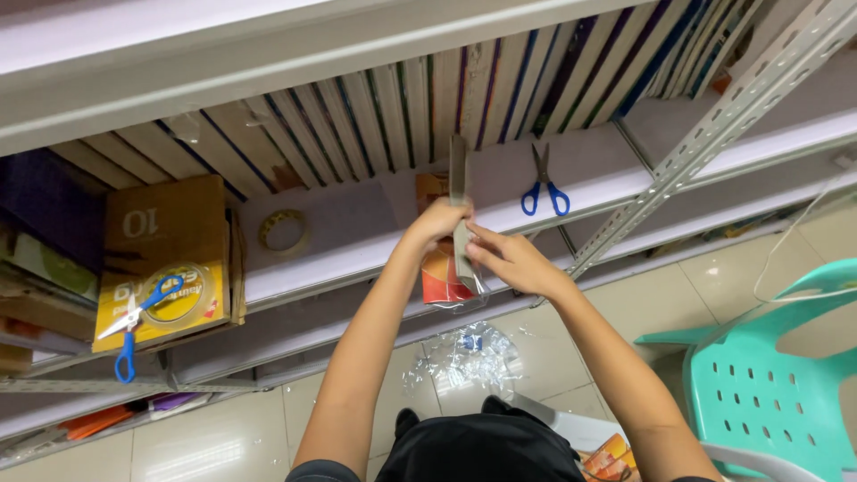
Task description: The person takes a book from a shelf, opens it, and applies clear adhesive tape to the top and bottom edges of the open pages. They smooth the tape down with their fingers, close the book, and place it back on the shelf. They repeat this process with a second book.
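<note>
Both my hands meet at the front edge of a white shelf (357, 228). My left hand (437, 221) grips a thin book (459, 174) held upright on its edge, with clear plastic wrap (469, 290) hanging loose below it. My right hand (511, 259) pinches that wrap at the book's lower part. An orange and red book (439, 272) lies on the shelf edge just under my hands.
Blue-handled scissors (543, 187) lie on the shelf to the right, a tape roll (284, 230) to the left. A yellow box (165, 259) carries a second pair of scissors (134, 326). Rows of books (500, 89) stand behind. Crumpled plastic (469, 353) lies on the floor; a teal chair (768, 375) stands at right.
</note>
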